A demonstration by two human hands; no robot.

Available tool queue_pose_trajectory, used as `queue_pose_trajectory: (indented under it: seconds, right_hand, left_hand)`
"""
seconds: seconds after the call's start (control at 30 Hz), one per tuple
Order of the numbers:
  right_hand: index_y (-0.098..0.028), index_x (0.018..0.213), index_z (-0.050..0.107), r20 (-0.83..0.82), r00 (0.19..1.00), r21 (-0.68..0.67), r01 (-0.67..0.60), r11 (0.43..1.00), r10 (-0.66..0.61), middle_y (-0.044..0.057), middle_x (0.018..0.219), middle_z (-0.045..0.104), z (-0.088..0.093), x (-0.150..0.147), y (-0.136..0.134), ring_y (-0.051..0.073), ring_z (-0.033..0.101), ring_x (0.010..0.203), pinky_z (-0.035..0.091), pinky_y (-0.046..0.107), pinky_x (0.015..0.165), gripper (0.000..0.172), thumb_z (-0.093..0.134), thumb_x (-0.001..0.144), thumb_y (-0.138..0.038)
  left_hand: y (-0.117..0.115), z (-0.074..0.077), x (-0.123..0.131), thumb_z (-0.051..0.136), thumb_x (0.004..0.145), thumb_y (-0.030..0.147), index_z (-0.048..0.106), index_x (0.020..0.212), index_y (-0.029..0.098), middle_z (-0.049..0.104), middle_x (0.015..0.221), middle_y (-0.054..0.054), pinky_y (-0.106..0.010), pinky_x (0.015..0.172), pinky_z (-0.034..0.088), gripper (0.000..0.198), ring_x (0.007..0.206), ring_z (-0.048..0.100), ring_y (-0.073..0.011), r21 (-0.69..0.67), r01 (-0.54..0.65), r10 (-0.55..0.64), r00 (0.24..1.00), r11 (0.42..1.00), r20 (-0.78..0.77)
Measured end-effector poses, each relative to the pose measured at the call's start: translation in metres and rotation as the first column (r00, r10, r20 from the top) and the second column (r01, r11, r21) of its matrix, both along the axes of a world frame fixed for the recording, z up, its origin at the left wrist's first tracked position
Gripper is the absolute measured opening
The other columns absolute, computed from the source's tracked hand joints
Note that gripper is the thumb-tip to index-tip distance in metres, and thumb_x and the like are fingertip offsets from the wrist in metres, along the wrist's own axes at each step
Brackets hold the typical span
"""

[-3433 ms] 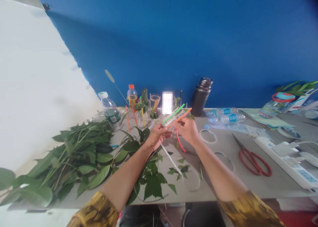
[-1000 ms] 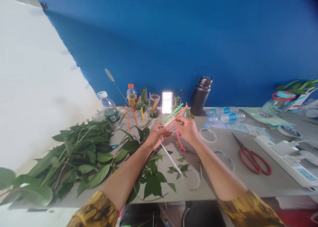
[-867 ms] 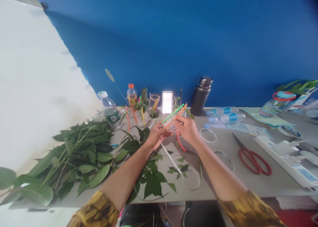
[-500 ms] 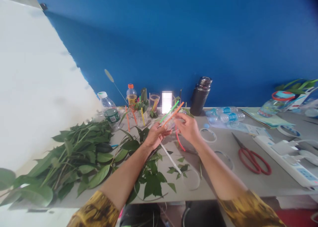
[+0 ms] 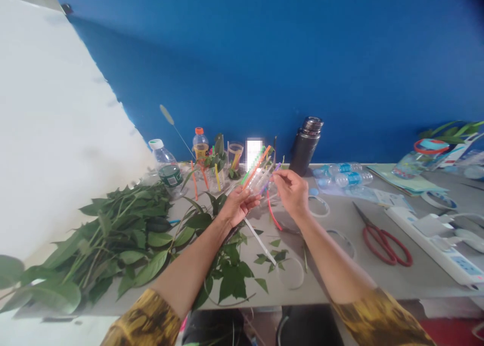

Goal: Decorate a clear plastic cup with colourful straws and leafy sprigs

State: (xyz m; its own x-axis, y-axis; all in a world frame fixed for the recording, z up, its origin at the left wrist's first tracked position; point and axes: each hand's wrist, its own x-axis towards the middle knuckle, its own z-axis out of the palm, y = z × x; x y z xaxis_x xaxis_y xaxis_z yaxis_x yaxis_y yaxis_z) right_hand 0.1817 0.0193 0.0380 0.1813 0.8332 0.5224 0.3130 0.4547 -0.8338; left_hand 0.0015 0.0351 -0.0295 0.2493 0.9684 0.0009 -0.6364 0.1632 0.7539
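Note:
My left hand is closed around a small clear plastic container with coloured straws, green and orange, poking up from it toward the back wall. My right hand is just to its right, fingertips pinched on a thin purple straw at the container's mouth. Both hands hover above the grey table. A white straw and a red straw lie on the table below the hands.
A heap of leafy branches covers the table's left side. Bottles, cups with straws and a dark flask stand along the blue wall. Red scissors, a power strip, clear rings and water bottles lie to the right.
The container and straws in my left hand have tilted more upright. My right hand has let go of the orange straw and risen to pinch a purple straw at the top.

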Motion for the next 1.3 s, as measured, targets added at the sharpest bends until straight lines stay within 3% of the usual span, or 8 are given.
queue_pose_trajectory:
  seconds: [0.3,0.43,0.5,0.6,0.67,0.73,1.1,1.3]
  right_hand:
    - [-0.017,0.09,0.073,0.063,0.986,-0.052,-0.154,0.987,0.157,0.005,0.074,0.075,-0.01,-0.004,0.001,0.018,0.068,0.067,0.051,0.026,0.064,0.025,0.059,0.087,-0.037]
    - [-0.017,0.085,0.074,0.269,0.949,-0.17,-0.12,0.978,0.163,0.004,0.074,0.076,-0.015,-0.001,0.007,0.016,0.066,0.064,0.047,0.025,0.063,0.03,0.055,0.093,-0.038]
    - [-0.019,0.09,0.076,0.478,0.86,-0.256,-0.061,0.965,0.181,0.005,0.083,0.079,-0.02,-0.003,0.009,0.018,0.07,0.074,0.048,0.025,0.069,0.031,0.052,0.097,-0.036]
    - [-0.023,0.115,0.076,0.792,0.562,-0.311,0.035,0.95,0.238,0.009,0.114,0.078,-0.03,-0.012,0.011,0.023,0.072,0.101,0.049,0.028,0.082,0.032,0.048,0.1,-0.025]
    - [-0.023,0.122,0.074,0.875,0.386,-0.337,0.05,0.94,0.293,0.012,0.126,0.073,-0.038,-0.02,0.011,0.026,0.071,0.108,0.049,0.029,0.085,0.036,0.047,0.099,-0.018]
    - [-0.021,0.12,0.074,0.891,0.318,-0.356,0.046,0.933,0.324,0.014,0.126,0.072,-0.045,-0.026,0.011,0.027,0.071,0.107,0.051,0.031,0.084,0.035,0.046,0.099,-0.015]
    - [-0.019,0.119,0.07,0.922,0.271,-0.312,0.093,0.945,0.278,0.016,0.127,0.069,-0.042,-0.019,0.009,0.029,0.068,0.111,0.051,0.034,0.084,0.036,0.041,0.1,-0.015]
    - [-0.02,0.107,0.076,0.903,0.248,-0.366,0.019,0.931,0.35,0.014,0.11,0.077,-0.039,-0.03,-0.003,0.029,0.073,0.103,0.052,0.034,0.083,0.03,0.05,0.1,-0.034]
  left_hand:
    - [0.001,-0.001,-0.002,0.099,0.058,0.043,0.066,0.095,0.016,0.069,0.075,0.002,-0.03,0.065,0.063,0.056,0.068,0.072,-0.016,-0.021,0.003,-0.002,0.999,1.0,0.047]
    - [0.004,-0.002,-0.007,0.097,0.061,0.044,0.068,0.103,0.017,0.072,0.082,0.0,-0.029,0.067,0.06,0.058,0.07,0.07,-0.0153,-0.016,-0.008,0.009,0.995,1.0,0.095]
    - [0.004,-0.002,-0.01,0.095,0.064,0.043,0.068,0.111,0.019,0.074,0.087,-0.002,-0.031,0.069,0.059,0.06,0.073,0.07,-0.016,-0.004,0.0,0.0,0.994,1.0,0.109]
    - [0.005,-0.001,-0.013,0.097,0.061,0.043,0.069,0.105,0.019,0.072,0.082,-0.001,-0.033,0.071,0.059,0.058,0.075,0.07,-0.0177,0.007,0.002,-0.003,0.99,1.0,0.142]
    - [0.007,0.0,-0.014,0.098,0.058,0.042,0.068,0.094,0.018,0.07,0.074,0.001,-0.033,0.07,0.059,0.053,0.073,0.069,-0.0182,0.002,-0.012,0.012,0.986,1.0,0.164]
    - [0.008,0.0,-0.015,0.098,0.059,0.041,0.067,0.088,0.017,0.068,0.07,0.001,-0.033,0.067,0.058,0.048,0.072,0.069,-0.0184,-0.004,-0.027,0.028,0.985,1.0,0.172]
    - [0.009,0.008,-0.02,0.095,0.064,0.038,0.07,0.118,0.018,0.073,0.075,-0.001,-0.033,0.065,0.061,0.063,0.071,0.07,-0.0183,0.01,-0.049,0.046,0.983,0.999,0.179]
    - [0.009,0.006,-0.02,0.088,0.076,0.036,0.069,0.113,0.018,0.071,0.072,0.0,-0.034,0.068,0.061,0.045,0.071,0.071,-0.0186,-0.019,-0.057,0.06,0.981,0.998,0.185]
